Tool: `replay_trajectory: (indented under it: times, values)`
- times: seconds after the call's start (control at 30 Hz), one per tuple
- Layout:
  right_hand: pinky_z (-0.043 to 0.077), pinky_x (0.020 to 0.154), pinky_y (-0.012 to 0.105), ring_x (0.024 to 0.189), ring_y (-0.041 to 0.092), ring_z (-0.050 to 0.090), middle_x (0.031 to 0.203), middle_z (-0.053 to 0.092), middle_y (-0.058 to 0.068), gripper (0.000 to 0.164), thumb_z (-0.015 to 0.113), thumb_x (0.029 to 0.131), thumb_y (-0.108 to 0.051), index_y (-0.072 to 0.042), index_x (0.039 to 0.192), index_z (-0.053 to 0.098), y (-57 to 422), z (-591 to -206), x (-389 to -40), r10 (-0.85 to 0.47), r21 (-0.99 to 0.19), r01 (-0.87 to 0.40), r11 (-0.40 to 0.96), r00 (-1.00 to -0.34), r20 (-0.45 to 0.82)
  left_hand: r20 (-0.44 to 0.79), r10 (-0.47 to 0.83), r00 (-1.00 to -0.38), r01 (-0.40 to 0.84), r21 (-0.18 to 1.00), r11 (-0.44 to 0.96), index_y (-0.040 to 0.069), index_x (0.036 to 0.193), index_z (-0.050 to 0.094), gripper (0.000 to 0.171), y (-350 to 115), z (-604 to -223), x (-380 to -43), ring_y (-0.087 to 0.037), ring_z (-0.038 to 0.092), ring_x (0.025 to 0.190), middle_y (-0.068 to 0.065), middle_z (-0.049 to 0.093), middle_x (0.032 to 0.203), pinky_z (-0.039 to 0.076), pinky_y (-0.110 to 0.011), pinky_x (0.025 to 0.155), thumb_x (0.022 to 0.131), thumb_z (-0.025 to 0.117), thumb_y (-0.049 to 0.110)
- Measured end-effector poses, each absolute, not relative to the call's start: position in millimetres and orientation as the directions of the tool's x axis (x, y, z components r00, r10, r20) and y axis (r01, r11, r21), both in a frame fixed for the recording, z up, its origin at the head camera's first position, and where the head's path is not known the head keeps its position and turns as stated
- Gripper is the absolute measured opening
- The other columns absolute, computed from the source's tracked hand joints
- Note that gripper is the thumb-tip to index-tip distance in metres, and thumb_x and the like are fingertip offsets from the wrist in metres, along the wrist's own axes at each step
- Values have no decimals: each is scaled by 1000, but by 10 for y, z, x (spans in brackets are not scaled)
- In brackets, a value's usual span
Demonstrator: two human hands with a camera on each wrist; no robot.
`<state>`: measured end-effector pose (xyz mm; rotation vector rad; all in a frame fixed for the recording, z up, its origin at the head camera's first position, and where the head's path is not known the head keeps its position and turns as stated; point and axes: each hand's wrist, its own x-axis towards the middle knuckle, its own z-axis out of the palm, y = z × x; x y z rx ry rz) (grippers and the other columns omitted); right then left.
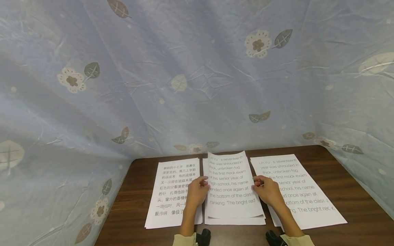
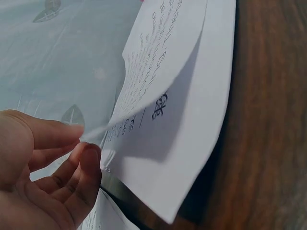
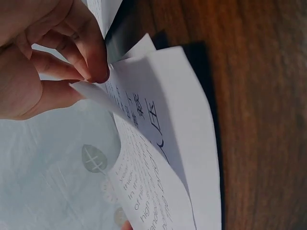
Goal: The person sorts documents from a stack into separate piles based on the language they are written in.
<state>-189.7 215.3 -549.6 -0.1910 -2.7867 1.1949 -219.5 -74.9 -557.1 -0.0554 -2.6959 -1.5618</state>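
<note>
White paper, English print: the top sheet (image 1: 229, 189), mid-table, raised off the middle stack (image 1: 234, 221), which shows Chinese characters underneath in both wrist views. Left hand (image 1: 197, 192) pinches the sheet's left edge, thumb against fingertips; right hand (image 1: 268, 192) pinches the right edge likewise. Sheet bows, far end curled up, near edge just short of the stack's near edge. Left stack (image 1: 170, 191), Chinese print, just beside, left hand partly over it. Right stack (image 1: 307, 188), English print, right forearm across its left side. All on brown wood-grain table (image 1: 123, 201); blue-grey leaf-and-flower cloth (image 1: 197, 102) on far side.
</note>
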Motion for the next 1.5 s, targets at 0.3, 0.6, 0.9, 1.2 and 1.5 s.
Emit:
replay_trajectory:
  times: [0.3,0.6,0.9,1.2,1.5]
  values:
    - [53,72,30,88,21,73,102,76,13,38,74,92,-6,4,129,71,2135,-5432,-1868,161,-740,70,669,-985,53,40,19,-999,44,879,475,4,133,72,39,-749,-5555,-2195,-11,65,79,-4,73,101,56,-23,67,94,70,3]
    - [53,73,30,89,21,73,104,76,14,39,74,93,-5,5,131,70,2131,-5422,-1867,162,-750,69,658,-985,52,47,12,-999,47,883,467,4,132,73,37,-752,-5530,-2187,-10,65,78,-5,73,102,56,-22,66,95,70,3]
    - [53,73,28,90,22,72,103,76,14,38,73,94,-5,4,130,71,2125,-5401,-1852,163,-751,55,658,-984,71,57,13,-998,57,886,461,3,130,73,35,-751,-5501,-2179,-10,66,77,-7,74,103,56,-22,64,96,69,1]
    - [54,76,31,91,22,72,103,76,12,38,73,93,-6,3,130,71,2131,-5395,-1852,163,-747,51,663,-984,77,52,12,-999,52,894,445,4,132,73,38,-773,-5480,-2174,-11,66,78,-8,73,105,56,-22,64,94,70,1]
    - [54,73,27,91,22,73,104,76,13,39,73,94,-5,3,132,71,2133,-5353,-1842,170,-754,59,655,-983,70,61,9,-998,59,898,435,3,133,72,39,-776,-5469,-2175,-12,68,80,-11,74,107,58,-23,65,94,70,0]
